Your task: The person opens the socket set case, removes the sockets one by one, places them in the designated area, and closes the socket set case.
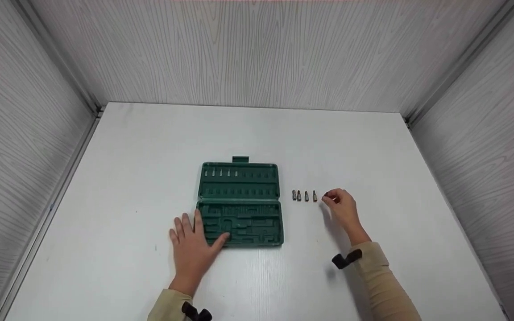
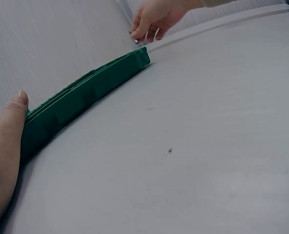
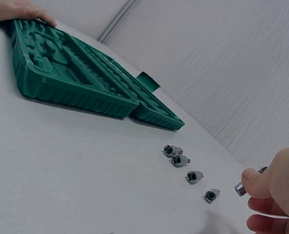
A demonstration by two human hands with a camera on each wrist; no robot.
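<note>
A green plastic tool case [image 1: 238, 201] lies open and flat on the white table, with moulded slots in both halves. My left hand [image 1: 192, 252] rests at its lower left corner, fingers spread along the left side and thumb over the front edge. To the right of the case, my right hand [image 1: 344, 213] pinches a small metal socket bit [image 3: 240, 189] between thumb and fingers, just above the table. Several more socket bits [image 3: 194, 177] stand in a row between that hand and the case, square holes showing in the right wrist view.
Several silvery bits [image 1: 221, 173] sit in the left slots of the case's far half. The case's latch tab [image 1: 240, 159] sticks out at the back. Pale wood-grain panels [image 1: 248, 53] enclose the table at the back and both sides.
</note>
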